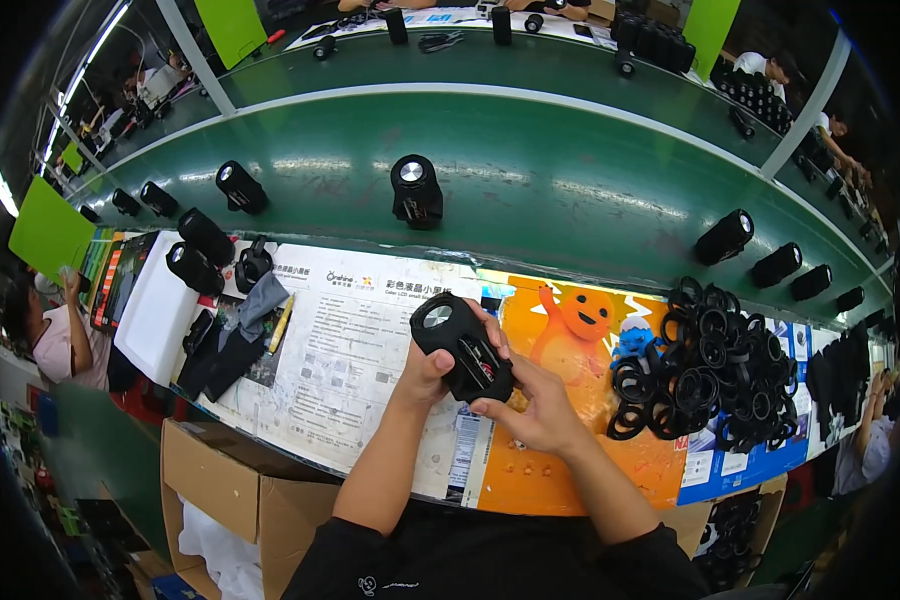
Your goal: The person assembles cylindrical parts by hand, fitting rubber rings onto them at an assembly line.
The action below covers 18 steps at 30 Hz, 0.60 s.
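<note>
Black cylindrical speaker (459, 345) sits at frame centre above the poster-covered bench (360, 350), open side up. Left hand (428, 368) wraps it from seven o'clock; right hand (532, 408) pinches its lower end. Black rubber rings (715, 365) pile at three o'clock.

Person, own body only: black top w/ long sleeves pushed up near elbows, both forearms bare. Small white printed mark on left sleeve (385, 583), low by frame edge; too small to make out. Right sleeve (660, 560) plain black, cuff bunched. Left hand (425, 368) & right hand (530, 405) bare: no gloves, rings or watch seen.
</note>
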Each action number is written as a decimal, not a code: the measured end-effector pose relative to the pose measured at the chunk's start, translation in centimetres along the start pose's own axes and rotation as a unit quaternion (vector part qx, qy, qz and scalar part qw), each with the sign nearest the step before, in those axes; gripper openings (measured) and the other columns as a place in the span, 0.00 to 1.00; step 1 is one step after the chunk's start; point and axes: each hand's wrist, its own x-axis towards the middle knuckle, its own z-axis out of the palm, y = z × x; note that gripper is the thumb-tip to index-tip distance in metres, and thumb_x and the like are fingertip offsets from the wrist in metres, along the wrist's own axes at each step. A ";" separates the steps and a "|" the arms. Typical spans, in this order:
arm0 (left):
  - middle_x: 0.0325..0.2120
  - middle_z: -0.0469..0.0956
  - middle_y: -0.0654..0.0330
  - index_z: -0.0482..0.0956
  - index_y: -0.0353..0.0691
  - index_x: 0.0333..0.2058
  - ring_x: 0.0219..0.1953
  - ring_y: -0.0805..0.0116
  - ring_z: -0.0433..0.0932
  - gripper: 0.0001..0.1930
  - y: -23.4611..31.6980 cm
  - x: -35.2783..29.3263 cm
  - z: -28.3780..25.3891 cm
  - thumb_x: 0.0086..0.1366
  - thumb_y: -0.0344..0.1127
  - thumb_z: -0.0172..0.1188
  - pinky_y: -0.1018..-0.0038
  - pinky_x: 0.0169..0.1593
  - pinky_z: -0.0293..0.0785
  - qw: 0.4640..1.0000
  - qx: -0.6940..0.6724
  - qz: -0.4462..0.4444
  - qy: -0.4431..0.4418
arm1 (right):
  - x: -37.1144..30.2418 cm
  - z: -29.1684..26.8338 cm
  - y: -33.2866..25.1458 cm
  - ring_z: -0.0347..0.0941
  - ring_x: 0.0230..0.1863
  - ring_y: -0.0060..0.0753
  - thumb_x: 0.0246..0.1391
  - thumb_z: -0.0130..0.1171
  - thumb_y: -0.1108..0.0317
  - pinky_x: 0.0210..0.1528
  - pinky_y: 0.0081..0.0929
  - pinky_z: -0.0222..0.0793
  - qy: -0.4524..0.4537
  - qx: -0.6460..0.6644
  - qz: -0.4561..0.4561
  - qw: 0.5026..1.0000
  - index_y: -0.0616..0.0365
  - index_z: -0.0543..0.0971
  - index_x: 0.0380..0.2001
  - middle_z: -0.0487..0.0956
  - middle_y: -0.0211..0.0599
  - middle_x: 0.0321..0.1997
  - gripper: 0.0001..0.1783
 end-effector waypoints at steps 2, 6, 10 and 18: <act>0.44 0.84 0.52 0.75 0.36 0.58 0.49 0.55 0.88 0.41 -0.3 0.1 0.0 0.61 0.62 0.82 0.58 0.56 0.87 1.000 0.004 -0.002 0.002 | -0.1 -0.5 -0.1 0.86 0.62 0.47 0.59 0.84 0.57 0.67 0.40 0.79 -0.019 0.028 0.045 0.998 0.70 0.78 0.67 0.86 0.54 0.59 0.41; 0.44 0.84 0.52 0.74 0.37 0.58 0.49 0.54 0.88 0.40 -1.1 0.4 0.0 0.61 0.59 0.82 0.59 0.57 0.88 1.000 -0.003 -0.016 0.023 | -0.1 -1.2 0.3 0.85 0.63 0.46 0.63 0.81 0.54 0.68 0.40 0.78 -0.031 0.017 0.056 0.998 0.68 0.76 0.70 0.86 0.54 0.60 0.42; 0.45 0.82 0.52 0.74 0.39 0.59 0.49 0.54 0.88 0.39 -0.9 0.3 -0.4 0.61 0.56 0.83 0.56 0.56 0.89 0.998 -0.002 -0.027 0.057 | 0.8 -1.5 0.1 0.86 0.58 0.49 0.64 0.78 0.49 0.63 0.40 0.79 -0.082 0.016 0.143 0.986 0.67 0.76 0.69 0.86 0.55 0.57 0.42; 0.44 0.85 0.52 0.76 0.35 0.57 0.46 0.57 0.89 0.34 -1.0 0.4 -0.7 0.63 0.50 0.80 0.59 0.53 0.88 0.990 0.121 -0.041 0.053 | -2.0 -13.1 -2.2 0.75 0.63 0.50 0.61 0.74 0.68 0.69 0.46 0.71 0.018 -0.434 0.011 0.901 0.55 0.91 0.51 0.83 0.38 0.59 0.15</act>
